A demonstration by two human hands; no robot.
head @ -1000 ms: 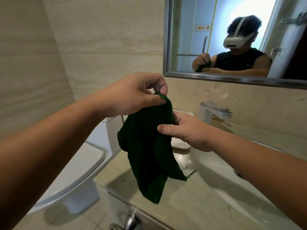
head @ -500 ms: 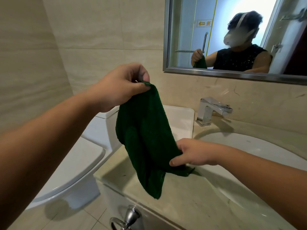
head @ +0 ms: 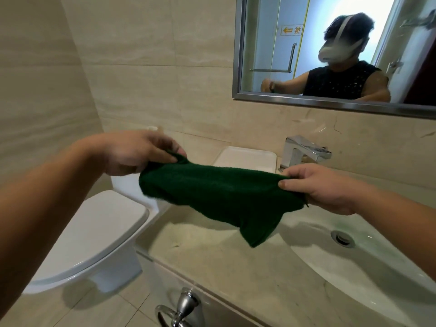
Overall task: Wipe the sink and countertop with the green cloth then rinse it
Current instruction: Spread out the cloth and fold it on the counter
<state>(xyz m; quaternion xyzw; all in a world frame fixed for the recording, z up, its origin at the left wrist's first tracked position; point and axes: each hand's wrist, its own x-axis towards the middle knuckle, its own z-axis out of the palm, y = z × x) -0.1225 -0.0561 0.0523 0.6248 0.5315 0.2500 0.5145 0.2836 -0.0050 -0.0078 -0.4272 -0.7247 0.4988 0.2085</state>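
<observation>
- I have the green cloth (head: 219, 197) stretched in the air between both hands, above the near-left part of the countertop (head: 231, 267) and clear of it.
- My left hand (head: 136, 152) pinches the cloth's left end between thumb and fingers; the hand is slightly blurred, so I can't make out the exact finger placement.
- My right hand (head: 316, 187) is closed on the right end, thumb on top and the other fingers curled under the fabric.
- The cloth looks bunched or folded lengthwise, and one loose corner hangs down toward the left edge of the sink (head: 368, 263) without touching anything, as far as I can tell.
- The basin lies to the right with its drain (head: 342, 239) open, and I see no pooled water in it.
- The faucet (head: 304, 151) stands at the far side, and I see no water coming from it.
- A white tray (head: 245, 158) sits on the counter to the left of the faucet; the toilet (head: 92, 237) is to the left, beside the counter.
- My read on progress: the cloth isn't on any surface, so I judge that I am only readying it, spreading or folding.
- I can't tell from the surfaces whether any wiping has been done.
- Left to do, as I judge it: wiping the basin, wiping the counter, then rinsing the cloth under the tap.
</observation>
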